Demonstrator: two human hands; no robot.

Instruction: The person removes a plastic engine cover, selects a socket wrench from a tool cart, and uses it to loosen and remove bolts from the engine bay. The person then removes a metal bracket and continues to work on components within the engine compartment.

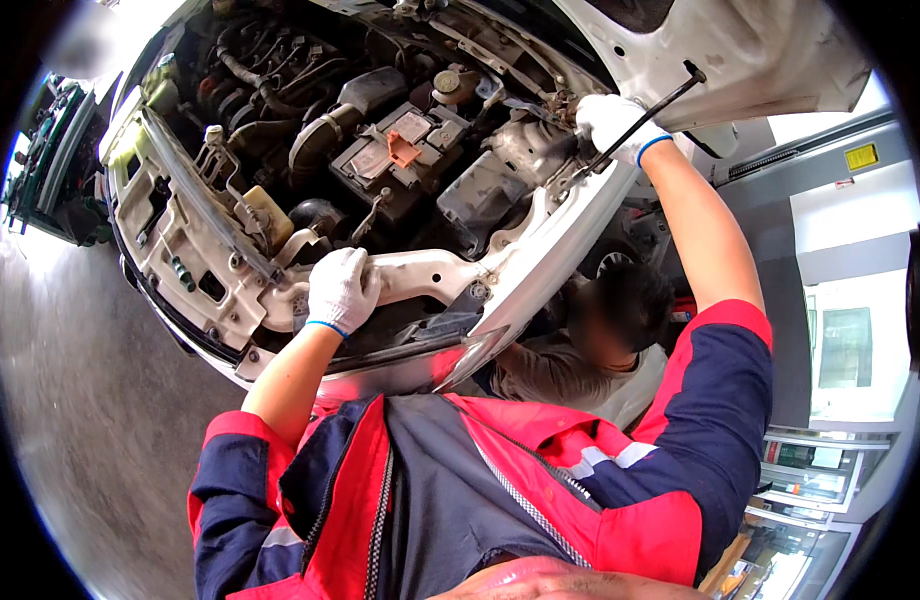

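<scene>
My left hand (341,291), in a white knit glove with a blue cuff, rests on the pale front crossbeam (412,274) of a white car's engine bay. Its fingers lie over the beam and hold no loose item. At the far right of the bay my gloved right hand (616,130) is by the raised hood (750,60), above the fender (590,225). A dark gas strut (652,116) runs right beside that hand, on the wrist side. The right fingers are mostly hidden, so what they touch cannot be made out.
A battery (400,155) with an orange terminal cover and a black box (483,200) sit in the bay. Another person (570,370) crouches beside the fender, close to my body. Grey floor (90,380) lies to the left; a glass cabinet (805,480) stands at lower right.
</scene>
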